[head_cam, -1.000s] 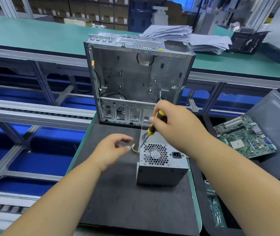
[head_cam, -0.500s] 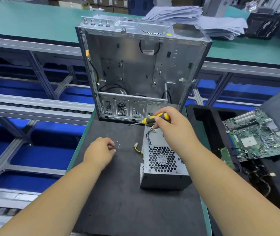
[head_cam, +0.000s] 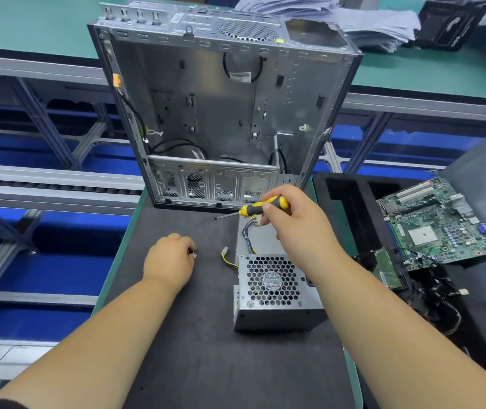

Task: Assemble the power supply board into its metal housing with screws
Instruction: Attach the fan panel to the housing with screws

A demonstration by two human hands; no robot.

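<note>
A black foam mat [head_cam: 194, 364] covers the green bench [head_cam: 123, 246], soft and flat. At the far edge of the mat stands the computer case [head_cam: 224, 113], a tall box of shiny gray metal with its side open, full of small holes, slots and thin black wires. Near the right edge of the mat lies the power supply [head_cam: 274, 290], a smooth gray metal box with a round fan behind a grid of six-sided holes; there is writing on the fan hub, too small to read. Yellow, blue and black wires [head_cam: 249, 234] curl out of its far end. The right hand [head_cam: 291, 219] is above those wires, fingers curled around a screwdriver [head_cam: 261, 208] with a yellow and black handle and a thin metal tip pointing left. The left hand [head_cam: 170, 261] rests on the middle of the mat with its fingers curled down, pinching a small dark screw [head_cam: 195, 252] at the fingertips. Off the right edge sits a black foam tray [head_cam: 351, 202] with a green motherboard [head_cam: 439, 222] covered in tiny parts. White papers [head_cam: 377, 25] are piled on the far bench. Half a second ago the loose screws lay just past the left fingers; now the fingers are on them. The right hand holds the screwdriver much as before.
</note>
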